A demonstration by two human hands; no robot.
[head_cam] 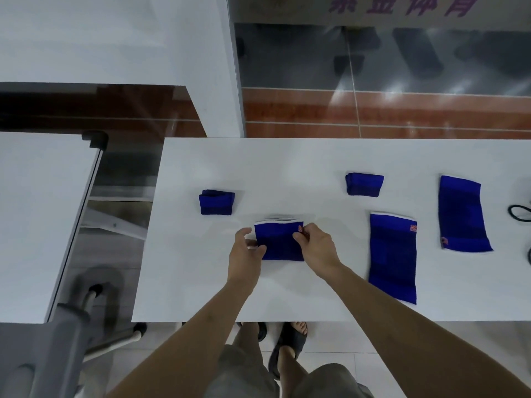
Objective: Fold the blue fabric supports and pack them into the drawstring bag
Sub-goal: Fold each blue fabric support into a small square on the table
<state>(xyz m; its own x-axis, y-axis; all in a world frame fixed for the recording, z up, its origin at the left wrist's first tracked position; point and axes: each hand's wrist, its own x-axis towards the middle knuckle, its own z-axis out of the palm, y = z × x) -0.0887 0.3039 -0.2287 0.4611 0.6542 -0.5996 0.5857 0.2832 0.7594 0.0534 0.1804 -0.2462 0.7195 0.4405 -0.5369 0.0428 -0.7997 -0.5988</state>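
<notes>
**Both hands on a half-folded blue support**

At the middle of the white desk (pixel 316 282) lies a blue fabric support (pixel 280 242), doubled over so that its white-trimmed edge faces away from the person. The left hand (pixel 246 254) pinches the support's left edge between thumb and curled fingers. The right hand (pixel 316 245) grips the right edge near the upper corner, fingers bent round the cloth beside a small orange mark.

Two smaller folded supports rest farther back: one folded bundle (pixel 217 202) to the left, another folded bundle (pixel 365 184) to the right, well apart from each other. Two supports lie flat and unfolded on the right side: a long support (pixel 393 258) near the front edge, and beside it, farther right, a tilted support (pixel 462 214). A black cord (pixel 520 212) shows at the desk's right edge.
</notes>
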